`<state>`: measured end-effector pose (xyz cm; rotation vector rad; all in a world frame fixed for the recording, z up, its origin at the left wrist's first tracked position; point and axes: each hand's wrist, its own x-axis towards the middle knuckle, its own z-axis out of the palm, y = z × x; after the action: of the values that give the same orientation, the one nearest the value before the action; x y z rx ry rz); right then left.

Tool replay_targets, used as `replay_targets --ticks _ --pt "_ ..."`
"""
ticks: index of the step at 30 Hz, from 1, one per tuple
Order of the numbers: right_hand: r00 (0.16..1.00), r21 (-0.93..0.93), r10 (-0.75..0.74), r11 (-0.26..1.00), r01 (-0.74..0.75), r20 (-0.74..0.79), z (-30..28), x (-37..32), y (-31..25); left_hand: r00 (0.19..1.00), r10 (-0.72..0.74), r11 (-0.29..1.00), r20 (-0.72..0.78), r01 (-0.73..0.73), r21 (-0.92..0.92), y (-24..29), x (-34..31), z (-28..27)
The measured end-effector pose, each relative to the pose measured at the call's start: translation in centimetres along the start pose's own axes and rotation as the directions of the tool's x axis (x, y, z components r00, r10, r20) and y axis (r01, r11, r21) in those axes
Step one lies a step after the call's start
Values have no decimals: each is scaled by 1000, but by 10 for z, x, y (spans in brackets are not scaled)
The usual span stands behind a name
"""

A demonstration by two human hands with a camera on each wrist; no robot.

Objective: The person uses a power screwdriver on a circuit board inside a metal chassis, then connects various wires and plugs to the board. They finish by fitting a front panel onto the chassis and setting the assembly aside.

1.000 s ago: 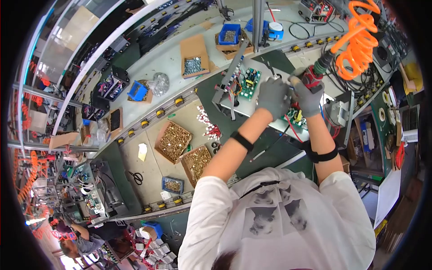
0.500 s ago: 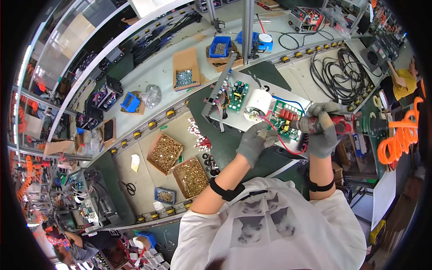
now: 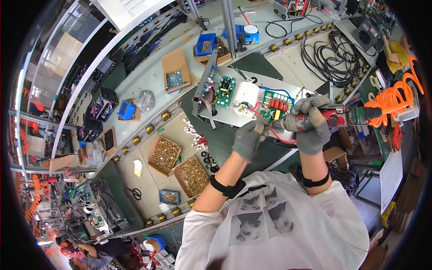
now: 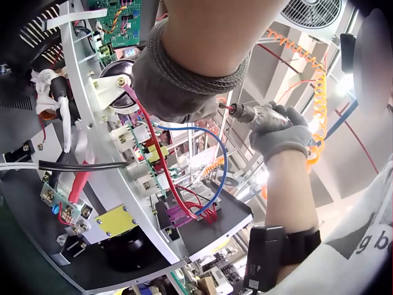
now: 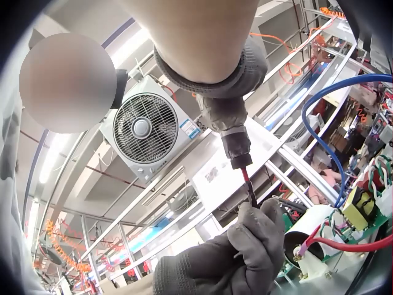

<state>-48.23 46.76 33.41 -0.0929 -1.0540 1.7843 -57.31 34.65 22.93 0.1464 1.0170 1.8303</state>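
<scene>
Wrapped around the body of a red air screwdriver (image 3: pixel 335 116), my gloved right hand (image 3: pixel 313 128) points its bit left. My gloved left hand (image 3: pixel 248 139) meets the bit. In the right wrist view, its thumb and fingertips pinch the dark tip of the bit (image 5: pixel 247 179); whether a screw sits there I cannot tell. Just beyond both hands lies a metal chassis (image 3: pixel 225 116) carrying a white cylinder (image 3: pixel 246 92), a green circuit board with red parts (image 3: pixel 278 101) and a smaller green board (image 3: pixel 225 90). Red (image 4: pixel 153 135) and blue (image 4: pixel 225 161) wires loop from it.
An orange coiled hose (image 3: pixel 391 102) runs from the screwdriver toward the right. Left of the chassis are boxes of brass-coloured hardware (image 3: pixel 164 155), a blue tray (image 3: pixel 169 196) and scissors (image 3: pixel 135 194). Black cables (image 3: pixel 333 58) lie coiled behind, on the right.
Both hands were together over the chassis with the hose above; they then drew apart toward its near edge. The screwdriver turned to point left, and my left hand now meets its bit.
</scene>
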Motion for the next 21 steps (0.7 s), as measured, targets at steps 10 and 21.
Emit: replay_targets --ticks 10,21 --pt "996 59 73 996 -69 -59 -5 8 -3 991 41 999 126 -38 -27 2 2 -8" --pt "997 160 -36 986 47 -73 -25 14 -8 983 -83 994 162 71 82 23 13 13"
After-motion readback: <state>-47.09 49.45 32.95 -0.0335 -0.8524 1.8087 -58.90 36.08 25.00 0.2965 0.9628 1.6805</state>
